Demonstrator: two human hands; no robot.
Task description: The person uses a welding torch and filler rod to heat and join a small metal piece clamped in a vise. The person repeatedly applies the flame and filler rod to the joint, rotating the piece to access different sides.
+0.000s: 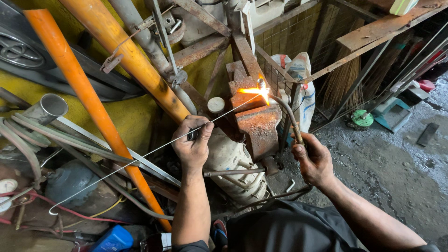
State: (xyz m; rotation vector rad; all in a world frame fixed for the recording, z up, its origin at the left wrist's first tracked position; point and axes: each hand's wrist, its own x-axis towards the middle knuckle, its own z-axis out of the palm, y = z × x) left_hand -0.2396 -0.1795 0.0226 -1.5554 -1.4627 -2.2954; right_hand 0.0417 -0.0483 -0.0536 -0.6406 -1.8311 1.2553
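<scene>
Left hand (191, 144) closes around a thin filler rod (154, 150), which runs from a hooked end at the near left up to the flame (255, 91); right hand (313, 161) grips the handle of a gas torch (285, 114), whose curved neck ends at the same bright spot. The heated work sits clamped in a rusty vise (254, 119), right of two slanting orange pipes (88, 102). As I judge it, the step goes well if I keep the rod tip just at the flame's edge, hold the torch steady, and feed slowly so the metal flows into the joint. Glare hides the joint itself: I cannot make out what piece is clamped, or whether rod and work touch. My forearm covers the torch hoses (261, 201) in part, and the frame cuts off my body.
</scene>
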